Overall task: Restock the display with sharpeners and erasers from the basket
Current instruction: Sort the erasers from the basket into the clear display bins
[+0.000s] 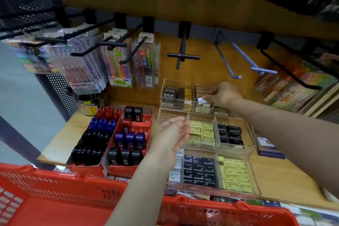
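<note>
The right hand pinches a small boxed eraser at its fingertips, over the back row of the clear acrylic display, just left of the knuckles. The left hand hangs relaxed, holding nothing, above the red basket. The eraser looks light, stiff and smooth-sleeved; pinching its 2 long sides should serve best.

Eraser going into top tier
Small eraser pinched over clear display; red basket below, sharpeners boxed left.
</note>
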